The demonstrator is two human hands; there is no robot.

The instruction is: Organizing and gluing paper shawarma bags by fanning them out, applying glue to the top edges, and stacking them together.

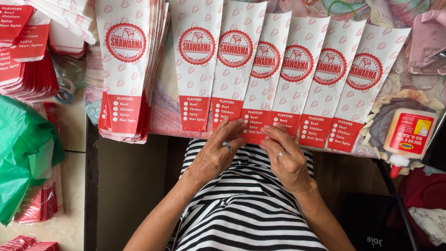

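Observation:
Several long white-and-red paper food sleeves (pixel 297 65) lie fanned out side by side over a table edge. My left hand (pixel 216 153) and my right hand (pixel 285 158) both rest fingertips on the red bottom end of one middle sleeve (pixel 255 126), which hangs over the edge. Each hand wears a ring. Neither hand grips anything fully; the fingers press the sleeve's lower flap. Below the hands is my black-and-white striped top.
A thick stack of the same sleeves (pixel 127 69) lies at the left. More red stacks (pixel 23 56) and a green plastic bag (pixel 23 148) are far left. A glue bottle (pixel 409 137) lies on its side at the right, near a pink object (pixel 427 42).

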